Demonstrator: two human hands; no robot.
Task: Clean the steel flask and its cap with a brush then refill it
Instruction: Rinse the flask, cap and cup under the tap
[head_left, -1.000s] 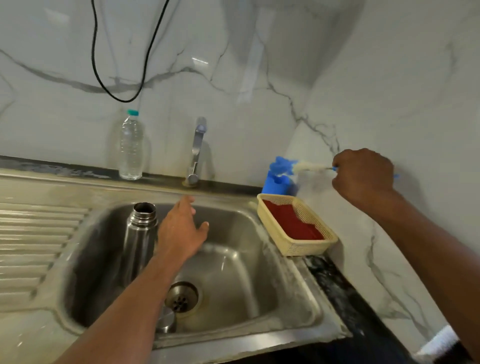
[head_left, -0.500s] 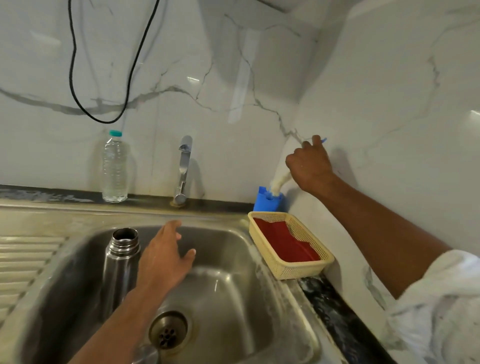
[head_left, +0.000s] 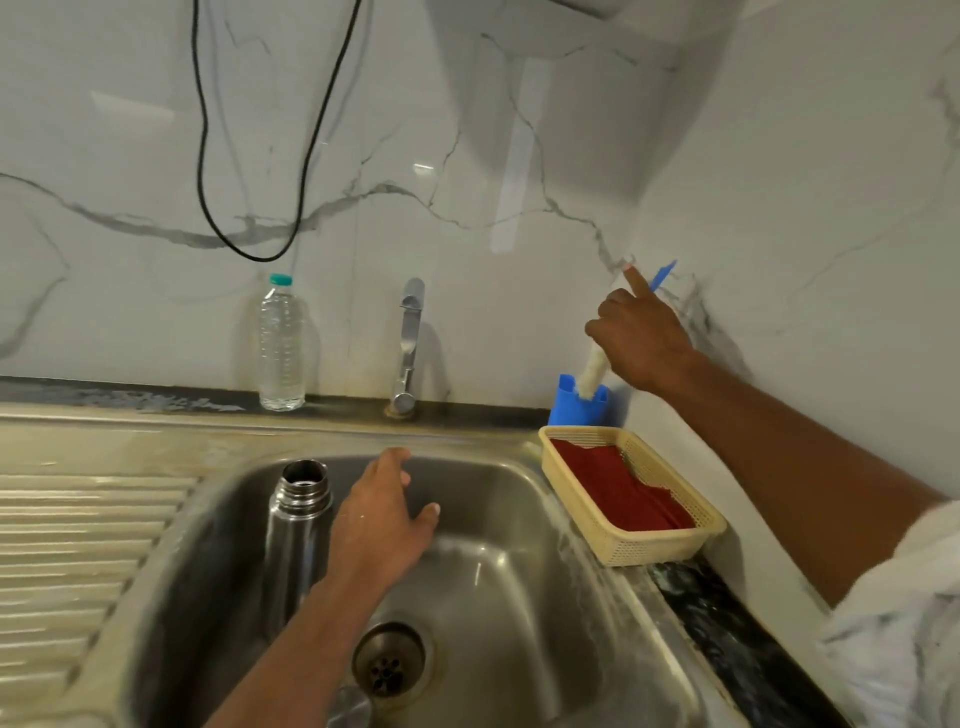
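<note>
holding the brush (head_left: 594, 370) upright, the right hand (head_left: 640, 338) is closed on its handle, head in the blue holder (head_left: 577, 402); the uncapped flask (head_left: 297, 535) stands at nine o'clock of the empty, spread left hand (head_left: 382, 525).

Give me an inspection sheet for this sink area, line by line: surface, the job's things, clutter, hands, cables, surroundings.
Surface: steel sink with a ribbed drainboard on the left; dark counter strip on the right looks wet.
Job's things: steel flask stands upright and uncapped in the basin; bottle brush has its head in a blue holder; cap not clearly seen.
Clutter: cream basket holding a red cloth; plastic water bottle by the wall.
Hands: right hand grips the brush handle; left hand open and empty beside the flask.
Cables: black cable loops down the wall.
Surroundings: marble-look walls; tap, no water running.
</note>
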